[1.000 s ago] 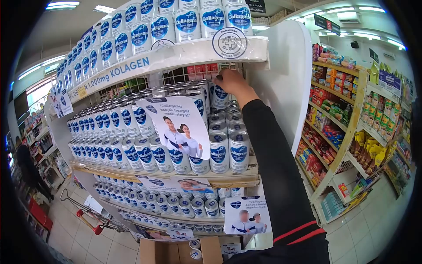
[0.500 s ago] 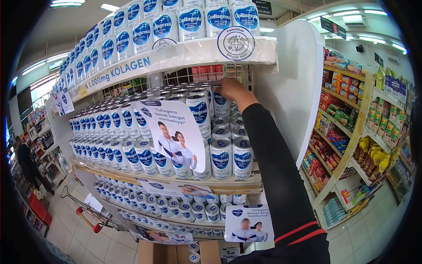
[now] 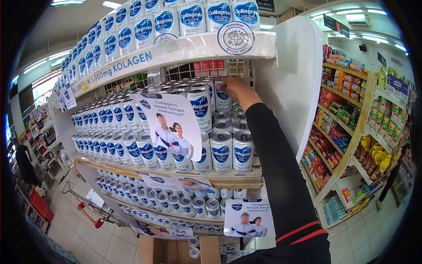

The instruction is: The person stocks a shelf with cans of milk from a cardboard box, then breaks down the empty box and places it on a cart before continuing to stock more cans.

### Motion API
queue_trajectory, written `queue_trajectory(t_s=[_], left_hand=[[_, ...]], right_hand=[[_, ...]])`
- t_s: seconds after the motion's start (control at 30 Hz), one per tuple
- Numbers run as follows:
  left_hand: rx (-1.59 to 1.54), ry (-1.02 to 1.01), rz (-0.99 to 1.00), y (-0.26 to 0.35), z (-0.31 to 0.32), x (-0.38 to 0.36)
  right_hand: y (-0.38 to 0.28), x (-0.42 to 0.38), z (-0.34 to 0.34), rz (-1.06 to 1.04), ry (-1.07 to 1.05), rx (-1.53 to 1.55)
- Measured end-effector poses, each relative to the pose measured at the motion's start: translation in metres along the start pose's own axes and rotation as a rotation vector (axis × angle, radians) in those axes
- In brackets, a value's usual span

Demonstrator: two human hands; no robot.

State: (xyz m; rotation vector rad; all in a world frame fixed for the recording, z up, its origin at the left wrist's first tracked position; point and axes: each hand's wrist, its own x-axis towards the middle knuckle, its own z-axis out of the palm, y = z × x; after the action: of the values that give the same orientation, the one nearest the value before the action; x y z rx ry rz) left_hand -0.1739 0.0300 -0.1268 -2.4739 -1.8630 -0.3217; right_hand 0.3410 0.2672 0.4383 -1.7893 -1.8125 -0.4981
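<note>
My right hand reaches deep into the middle shelf, its fingers closed around the top of a white and blue can. That can stands upright on the second layer, beside a stacked can to its left. In front of and below it are lower-layer cans with bare tops. A black sleeve with red stripes covers my right arm. My left hand is out of view.
An open cardboard box with a few cans stands on the floor below. Promotional cards hang from the shelf edges. A white side panel borders the shelf on the right. A trolley is at lower left.
My right hand stays at the back of the shelf with the can, shifting slightly to the right. The view has tilted a little.
</note>
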Motion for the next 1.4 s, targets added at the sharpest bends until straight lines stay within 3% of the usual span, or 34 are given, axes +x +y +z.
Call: queue_trajectory(t_s=[0.13, 0.2, 0.27, 0.33, 0.4, 0.43, 0.47, 0.5, 0.53, 0.6, 0.67, 0.73, 0.8, 0.9, 0.97, 1.1, 1.17, 1.4], left_hand=[[-0.018, 0.073, 0.021, 0.01, -0.012, 0.006], [-0.083, 0.107, 0.011, 0.018, -0.03, 0.008], [0.052, 0.098, 0.094, 0.017, -0.033, 0.01], [-0.008, 0.097, 0.117, 0.014, -0.038, 0.008], [-0.046, 0.121, 0.198, 0.011, -0.047, 0.011], [-0.026, 0.118, 0.246, 0.01, -0.052, 0.015], [-0.011, 0.163, 0.311, 0.007, -0.056, 0.018], [0.008, 0.132, 0.343, 0.005, -0.059, 0.02], [-0.07, 0.111, 0.38, 0.003, -0.062, 0.022], [-0.102, 0.098, 0.409, 0.0, -0.063, 0.023], [-0.132, 0.188, 0.434, -0.004, -0.05, 0.023], [-0.141, 0.198, 0.446, -0.007, -0.044, 0.025], [-0.152, 0.208, 0.469, -0.009, -0.044, 0.023], [-0.189, 0.212, 0.52, -0.012, -0.048, 0.028], [-0.195, 0.215, 0.535, -0.014, -0.047, 0.03], [-0.189, 0.233, 0.566, -0.016, -0.046, 0.031], [-0.199, 0.245, 0.578, -0.016, -0.045, 0.032], [-0.244, 0.197, 0.595, -0.021, -0.053, 0.038]], right_hand=[[-0.004, -0.011, 0.001, 0.046, 0.104, 0.107], [-0.008, -0.016, -0.009, 0.188, 0.24, 0.105], [-0.013, -0.022, -0.025, 0.22, 0.44, 0.172], [-0.018, -0.032, -0.041, 0.124, 0.683, 0.329], [-0.058, -0.07, -0.079, 0.334, 0.7, 0.225], [-0.064, -0.09, -0.078, 0.093, 0.825, 0.377], [-0.079, -0.109, -0.077, -0.022, 0.918, 0.4], [-0.103, -0.141, -0.08, 0.053, 0.898, 0.183], [-0.104, -0.156, -0.073, -0.074, 0.894, 0.338], [-0.166, -0.205, -0.063, 0.052, 0.872, 0.418], [-0.196, -0.243, -0.03, -0.076, 0.801, 0.536], [-0.22, -0.277, 0.006, -0.407, 0.407, 0.47], [-0.253, -0.302, 0.062, -0.307, 0.189, 0.473], [-0.254, -0.348, 0.152, 0.201, -0.474, 0.555], [-0.242, -0.388, 0.211, 0.239, -0.784, 0.436], [-0.26, -0.438, 0.257, 0.306, -0.774, 0.235], [-0.264, -0.449, 0.267, 0.235, -0.674, 0.03], [-0.266, -0.45, 0.265, 0.206, -0.733, -0.023]])
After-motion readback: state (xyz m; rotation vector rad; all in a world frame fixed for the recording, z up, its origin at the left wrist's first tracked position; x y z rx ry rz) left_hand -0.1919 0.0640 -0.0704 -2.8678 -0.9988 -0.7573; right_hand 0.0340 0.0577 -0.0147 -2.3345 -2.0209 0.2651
